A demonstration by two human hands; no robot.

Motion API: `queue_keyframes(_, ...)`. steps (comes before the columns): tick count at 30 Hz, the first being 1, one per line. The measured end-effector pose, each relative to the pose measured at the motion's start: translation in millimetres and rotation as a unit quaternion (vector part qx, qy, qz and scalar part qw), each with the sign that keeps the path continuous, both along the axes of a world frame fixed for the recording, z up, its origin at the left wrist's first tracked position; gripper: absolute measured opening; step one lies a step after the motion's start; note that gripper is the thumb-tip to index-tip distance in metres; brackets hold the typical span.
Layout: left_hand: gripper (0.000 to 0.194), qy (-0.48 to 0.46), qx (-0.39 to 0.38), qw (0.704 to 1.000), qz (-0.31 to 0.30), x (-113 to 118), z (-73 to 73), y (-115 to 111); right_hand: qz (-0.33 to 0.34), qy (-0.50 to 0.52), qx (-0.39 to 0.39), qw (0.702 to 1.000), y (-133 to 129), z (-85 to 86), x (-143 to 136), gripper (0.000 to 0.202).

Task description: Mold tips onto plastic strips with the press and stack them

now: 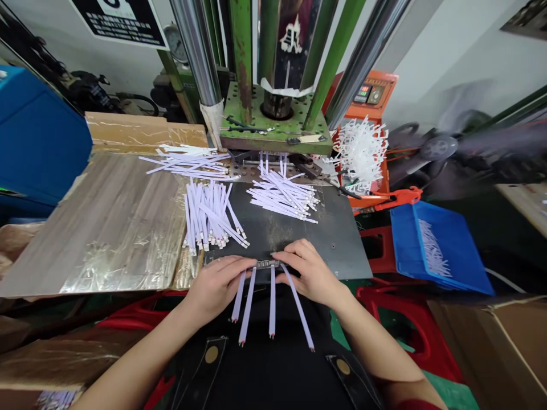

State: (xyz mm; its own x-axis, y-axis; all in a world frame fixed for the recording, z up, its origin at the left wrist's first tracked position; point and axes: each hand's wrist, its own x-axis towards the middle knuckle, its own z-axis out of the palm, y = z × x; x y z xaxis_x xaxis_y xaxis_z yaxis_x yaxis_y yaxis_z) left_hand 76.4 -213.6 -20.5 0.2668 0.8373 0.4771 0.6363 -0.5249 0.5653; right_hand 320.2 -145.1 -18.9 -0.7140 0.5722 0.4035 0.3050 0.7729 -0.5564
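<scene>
My left hand [217,285] and my right hand [311,273] grip the two ends of a small metal bar-shaped fixture [267,263] at the table's front edge. From it several flat pale-lilac cable strips [272,302] fan out toward my body, with small bare wire ends at their tips. Both hands have their fingers closed on the bar; the fingertips underneath are partly hidden. Beyond the hands lie a pile of similar strips [209,213] on the left and another strip pile [284,196] on the right.
Behind the dark table plate [342,239] stands a green press [273,134] with steel columns. More strips [188,162] lie at the back left. White plastic pieces [361,154] fill an orange machine's tray. To the right are a blue bin [461,250], red stools [410,330] and a fan [439,147].
</scene>
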Motion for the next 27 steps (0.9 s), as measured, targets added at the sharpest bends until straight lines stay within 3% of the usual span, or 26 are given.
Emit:
queue_keyframes(3, 0.022, -0.02, 0.015, 1.0, 0.001, 8.7, -8.1, 4.8, 0.033, 0.061, 0.012, 0.997, 3.8, -3.8, -12.2, 0.024)
queue_keyframes(6, 0.016, -0.005, 0.028, 1.0, -0.005, 10.1, -13.3, 5.3, 0.07, 0.045, -0.034, 0.996, 13.8, 0.3, -7.8, 0.021)
queue_keyframes(10, 0.039, 0.064, -0.029, 0.998, 0.004, -13.7, -1.7, -6.9, 0.142, -0.054, -0.143, 0.978, 39.5, 25.8, 16.0, 0.022)
queue_keyframes(12, 0.041, 0.096, -0.024, 0.995, 0.028, -29.3, 7.3, -10.3, 0.138, -0.059, -0.134, 0.98, 54.9, 35.5, 14.3, 0.028)
queue_keyframes(15, 0.035, 0.179, 0.028, 0.98, 0.08, -41.0, 13.4, -2.5, 0.139, -0.098, -0.05, 0.984, 73.7, 34.5, -20.9, 0.044)
queue_keyframes(19, 0.048, 0.302, 0.01, 0.945, 0.123, -34.2, 6.5, 15.2, 0.176, -0.24, 0.014, 0.955, 85.7, 19.0, -78.4, 0.058)
queue_keyframes(22, 0.059, 0.329, -0.023, 0.942, 0.059, -30.1, 0.6, 16.5, 0.206, -0.264, 0.013, 0.942, 80.5, 14.2, -80.4, 0.053)
queue_keyframes(27, 0.079, 0.317, -0.068, 0.941, -0.095, -40.2, 5.0, 11.0, 0.263, -0.252, -0.04, 0.931, 67.1, 22.5, -30.9, 0.067)
